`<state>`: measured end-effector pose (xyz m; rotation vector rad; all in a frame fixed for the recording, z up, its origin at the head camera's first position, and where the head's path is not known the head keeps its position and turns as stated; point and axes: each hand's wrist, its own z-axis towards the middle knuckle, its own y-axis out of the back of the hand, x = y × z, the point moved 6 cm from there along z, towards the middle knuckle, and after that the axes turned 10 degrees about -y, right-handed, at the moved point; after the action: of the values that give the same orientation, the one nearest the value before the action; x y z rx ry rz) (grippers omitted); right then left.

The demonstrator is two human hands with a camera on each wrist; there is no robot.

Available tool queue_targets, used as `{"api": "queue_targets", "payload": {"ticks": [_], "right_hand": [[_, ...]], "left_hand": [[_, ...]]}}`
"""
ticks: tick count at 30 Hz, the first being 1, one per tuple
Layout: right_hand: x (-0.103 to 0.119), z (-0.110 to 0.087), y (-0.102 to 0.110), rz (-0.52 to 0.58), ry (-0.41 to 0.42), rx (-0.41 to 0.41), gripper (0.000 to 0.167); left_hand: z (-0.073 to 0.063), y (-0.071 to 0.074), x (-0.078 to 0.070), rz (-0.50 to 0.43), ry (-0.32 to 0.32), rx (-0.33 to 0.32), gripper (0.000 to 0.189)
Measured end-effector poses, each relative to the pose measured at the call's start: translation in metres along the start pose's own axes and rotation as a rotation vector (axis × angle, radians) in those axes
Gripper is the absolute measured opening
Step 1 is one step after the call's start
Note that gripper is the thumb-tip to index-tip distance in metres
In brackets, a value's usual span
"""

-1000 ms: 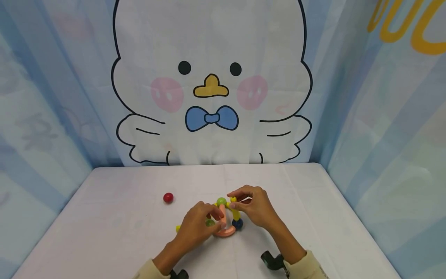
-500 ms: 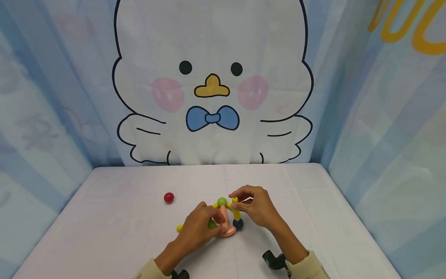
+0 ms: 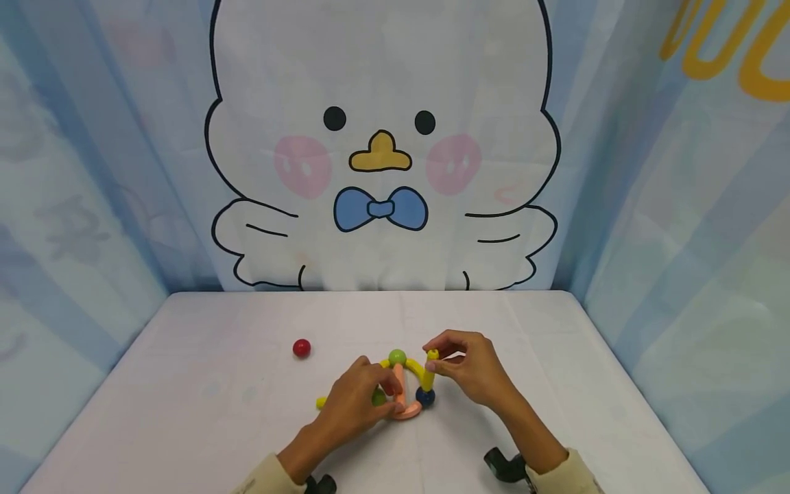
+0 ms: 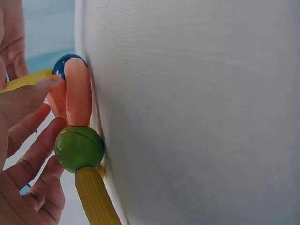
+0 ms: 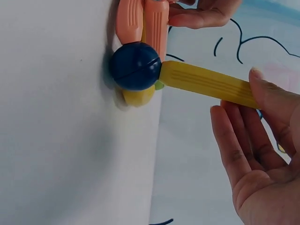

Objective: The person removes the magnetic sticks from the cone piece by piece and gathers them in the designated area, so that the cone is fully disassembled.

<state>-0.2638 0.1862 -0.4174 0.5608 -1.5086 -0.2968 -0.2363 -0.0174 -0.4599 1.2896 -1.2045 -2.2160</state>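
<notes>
My right hand (image 3: 472,367) pinches the top of a straight yellow rod (image 5: 201,82) between thumb and fingers. The rod's lower end meets a dark blue ball (image 5: 135,66) at the table. With thumb and fingers my left hand (image 3: 361,394) holds a raised pink rod (image 5: 157,28). Below it, a curved pink rod (image 4: 78,93) lies between the blue ball and a green ball (image 4: 78,149). A yellow rod (image 4: 96,197) extends from that green ball, partly hidden by my left hand in the head view. Behind sits a light green ball (image 3: 398,357) joined to a curved yellow rod (image 3: 415,368).
A loose red ball (image 3: 302,348) lies on the white table (image 3: 234,370), left of the joined pieces. Behind the table hangs a cloth with a cartoon figure (image 3: 380,254), and printed curtains (image 3: 679,288) flank both sides.
My right hand has moved slightly right, swinging the top of the yellow rod right so it now leans away from the pink rod. My left hand stays nearly in place.
</notes>
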Motion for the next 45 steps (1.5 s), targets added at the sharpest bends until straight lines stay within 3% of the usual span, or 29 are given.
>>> {"api": "queue_targets", "payload": {"ticks": [9,22,28,36,45], "right_hand": [[-0.016,-0.008,0.02,-0.013,-0.024,-0.068,0.022],[-0.047,-0.016,0.037,-0.138,-0.123,-0.124,0.018],[-0.063,-0.017,0.04,-0.185,-0.148,-0.091,0.017],[-0.076,-0.016,0.036,-0.229,-0.092,0.032,0.018],[-0.078,-0.016,0.03,-0.315,-0.117,0.02,0.022]], "left_hand": [[0.002,-0.002,-0.001,0.011,-0.025,0.004,0.02],[0.001,-0.002,-0.003,0.019,-0.056,-0.016,0.022],[0.001,-0.003,-0.002,0.015,-0.042,-0.009,0.022],[0.001,-0.003,-0.002,0.026,-0.046,-0.01,0.022],[-0.001,0.002,-0.003,0.056,-0.058,-0.011,0.023]]}}
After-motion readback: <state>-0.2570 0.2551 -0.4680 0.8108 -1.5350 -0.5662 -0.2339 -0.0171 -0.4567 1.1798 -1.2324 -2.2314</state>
